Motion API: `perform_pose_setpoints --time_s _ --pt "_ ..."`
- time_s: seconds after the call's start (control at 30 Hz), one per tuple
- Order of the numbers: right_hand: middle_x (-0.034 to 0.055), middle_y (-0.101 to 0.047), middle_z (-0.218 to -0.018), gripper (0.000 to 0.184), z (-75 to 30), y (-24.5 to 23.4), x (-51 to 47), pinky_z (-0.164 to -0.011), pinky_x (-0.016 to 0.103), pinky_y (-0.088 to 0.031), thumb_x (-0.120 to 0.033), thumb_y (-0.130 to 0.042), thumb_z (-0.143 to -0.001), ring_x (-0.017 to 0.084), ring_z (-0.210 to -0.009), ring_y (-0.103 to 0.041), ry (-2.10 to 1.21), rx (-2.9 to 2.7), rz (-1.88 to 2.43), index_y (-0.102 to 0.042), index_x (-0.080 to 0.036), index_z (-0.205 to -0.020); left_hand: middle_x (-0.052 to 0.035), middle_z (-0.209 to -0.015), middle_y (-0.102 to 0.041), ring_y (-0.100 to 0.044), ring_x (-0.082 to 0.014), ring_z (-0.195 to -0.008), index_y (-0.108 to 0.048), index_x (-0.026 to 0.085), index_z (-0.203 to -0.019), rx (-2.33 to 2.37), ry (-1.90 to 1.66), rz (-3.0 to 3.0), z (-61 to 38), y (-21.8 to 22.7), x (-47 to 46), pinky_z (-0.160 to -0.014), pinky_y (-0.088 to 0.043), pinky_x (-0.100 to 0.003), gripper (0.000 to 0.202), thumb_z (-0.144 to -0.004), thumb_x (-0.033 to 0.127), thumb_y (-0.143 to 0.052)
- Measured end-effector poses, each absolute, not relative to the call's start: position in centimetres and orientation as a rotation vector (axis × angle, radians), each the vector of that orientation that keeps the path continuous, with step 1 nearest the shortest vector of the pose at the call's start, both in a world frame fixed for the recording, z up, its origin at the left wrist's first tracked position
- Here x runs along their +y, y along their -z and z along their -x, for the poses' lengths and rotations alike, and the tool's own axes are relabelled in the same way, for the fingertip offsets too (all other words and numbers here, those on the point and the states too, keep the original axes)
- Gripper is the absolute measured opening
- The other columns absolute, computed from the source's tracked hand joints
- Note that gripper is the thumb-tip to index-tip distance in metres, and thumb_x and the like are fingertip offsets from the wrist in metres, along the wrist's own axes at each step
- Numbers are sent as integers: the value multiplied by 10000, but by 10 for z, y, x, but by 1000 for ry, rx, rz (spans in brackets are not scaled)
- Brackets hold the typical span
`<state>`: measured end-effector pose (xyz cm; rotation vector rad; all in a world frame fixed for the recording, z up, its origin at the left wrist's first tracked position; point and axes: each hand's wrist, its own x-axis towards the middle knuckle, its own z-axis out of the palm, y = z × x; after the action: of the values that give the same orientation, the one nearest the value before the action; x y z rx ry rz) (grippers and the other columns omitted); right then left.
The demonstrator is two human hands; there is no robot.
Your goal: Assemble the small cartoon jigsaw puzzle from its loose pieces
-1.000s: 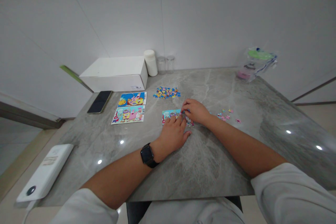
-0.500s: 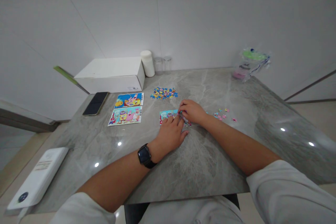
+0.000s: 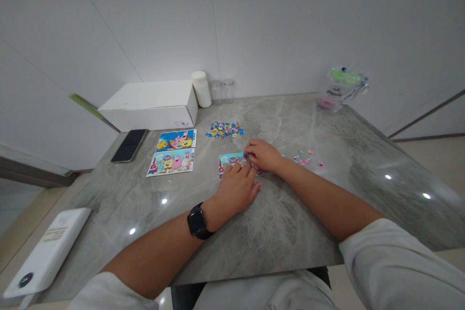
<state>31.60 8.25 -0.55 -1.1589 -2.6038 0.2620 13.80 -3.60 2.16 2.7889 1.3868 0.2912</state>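
Observation:
A small colourful cartoon jigsaw puzzle (image 3: 228, 159) lies in the middle of the grey marble table (image 3: 298, 213). My left hand (image 3: 236, 187), with a black watch on the wrist, rests flat on the puzzle's near edge, fingers stretched out. My right hand (image 3: 262, 154) sits at the puzzle's right end with fingers curled down in a pinch; what they press or hold is hidden. A few loose pink and blue pieces (image 3: 303, 158) lie just right of my right hand. A heap of blue and yellow pieces (image 3: 224, 130) lies beyond the puzzle.
Two cartoon picture cards (image 3: 173, 151) lie to the left, a dark phone (image 3: 129, 145) beside them. A white box (image 3: 149, 104), a white jar (image 3: 201, 89) and two clear jars stand at the wall. A plastic bag (image 3: 339, 88) sits far right. A white power bank (image 3: 45, 252) lies near left.
Both hands stay on the puzzle with only slight finger shifts. The view has drifted a little, so everything sits slightly further left in the picture.

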Motion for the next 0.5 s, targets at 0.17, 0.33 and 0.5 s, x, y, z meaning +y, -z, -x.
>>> perform_pose_setpoints --time_s 0.17,0.33,0.5 --pt "91 -722 -1048 257 -316 6 83 -946 303 -474 -100 -604 -936 211 -1001 -649 -274 -2581 1144 -829 -189 -1024 -119 -1151 -698 -633 -295 -1076 -687 193 -1157 1146 -301 -2858 -140 -27 -43 -902 -527 -452 329 -1085 450 -495" --pt "89 -717 -1065 227 -317 5 82 -954 302 -468 -124 -620 -942 208 -1016 -647 -268 -2569 1135 -814 -193 -1038 -94 -1062 -698 -650 -265 -1002 -694 191 -1082 1044 -315 -2867 -140 -25 -43 -869 -541 -423 317 -1095 424 -479" --pt "88 -717 -1077 149 -314 3 75 -928 305 -470 -214 -696 -938 213 -1005 -647 -267 -2577 1147 -796 -192 -1046 -93 -1066 -702 -649 -254 -1027 -698 194 -1132 897 -367 -2879 -137 -20 -40 -909 -538 -413 310 -1098 400 -470"
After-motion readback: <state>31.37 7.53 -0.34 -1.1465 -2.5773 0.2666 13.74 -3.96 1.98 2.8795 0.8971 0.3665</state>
